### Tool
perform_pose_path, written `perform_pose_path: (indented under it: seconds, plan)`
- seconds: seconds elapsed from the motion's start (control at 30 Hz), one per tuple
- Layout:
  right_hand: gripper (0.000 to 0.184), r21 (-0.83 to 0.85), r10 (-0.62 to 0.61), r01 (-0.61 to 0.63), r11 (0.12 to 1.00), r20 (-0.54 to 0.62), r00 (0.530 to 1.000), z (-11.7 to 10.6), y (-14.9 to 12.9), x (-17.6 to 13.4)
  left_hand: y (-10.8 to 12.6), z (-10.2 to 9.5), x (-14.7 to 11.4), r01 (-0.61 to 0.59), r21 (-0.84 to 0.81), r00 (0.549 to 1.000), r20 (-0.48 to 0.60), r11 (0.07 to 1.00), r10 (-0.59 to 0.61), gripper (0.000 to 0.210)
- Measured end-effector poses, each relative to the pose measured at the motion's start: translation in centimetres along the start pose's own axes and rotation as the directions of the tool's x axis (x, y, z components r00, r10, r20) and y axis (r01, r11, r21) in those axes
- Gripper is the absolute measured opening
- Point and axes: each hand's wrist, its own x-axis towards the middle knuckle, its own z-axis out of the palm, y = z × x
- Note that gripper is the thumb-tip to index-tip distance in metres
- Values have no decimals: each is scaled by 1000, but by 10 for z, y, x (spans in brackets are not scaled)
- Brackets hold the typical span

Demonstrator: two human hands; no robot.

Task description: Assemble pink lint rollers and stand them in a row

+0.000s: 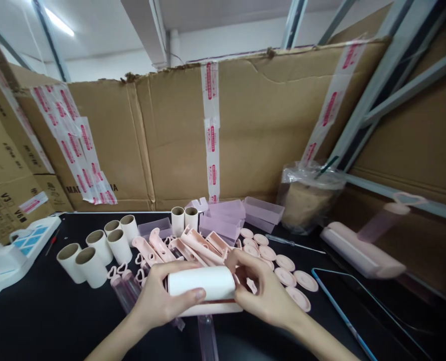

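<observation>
A white roll [202, 282] lies sideways along a pink plastic holder [213, 308], close in front of me. My left hand [162, 296] is closed around their left end, its thumb across the front of the roll. Fingers of my right hand [262, 288] are bent in at the right end; whether they also pinch a small part there is hidden. Below the holder a clear purple tube [207, 336] points toward me. Just behind my hands lies a pile of pink plastic pieces [203, 245]. Heart-ended purple tubes [123, 291] lie beside my left wrist.
Several white cardboard tubes [92, 265] stand at left, near a power strip [23, 255]. Pink discs [285, 277], a screwdriver [294, 244] and a blue-edged tablet [365, 311] lie right. Behind are purple covers [223, 220], a bagged drink cup [307, 200] and a cardboard wall [260, 125].
</observation>
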Motion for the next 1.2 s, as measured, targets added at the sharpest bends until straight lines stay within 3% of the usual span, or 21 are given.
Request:
perform_pose_path:
  seconds: [0.13, 0.3, 0.9, 1.2]
  plan:
    - [20, 30, -13, 13, 999, -17, 1000, -2, -1, 0, 4, 2, -2, 5, 4, 999, -43, 1000, -5, 35]
    - [19, 60, -16, 15, 998, 14, 1000, -3, 2, 0, 2, 5, -2, 8, -37, 1000, -17, 999, -8, 34]
    - [20, -121, 56, -54, 991, 8, 998, -9, 1, -4, 2, 13, -3, -13, -141, 991, -132, 990, -6, 34]
    - [22, -81, 1, -11, 997, -112, 994, 1, -9, -9, 1, 11, -4, -14, -77, 986, -166, 997, 1, 37]
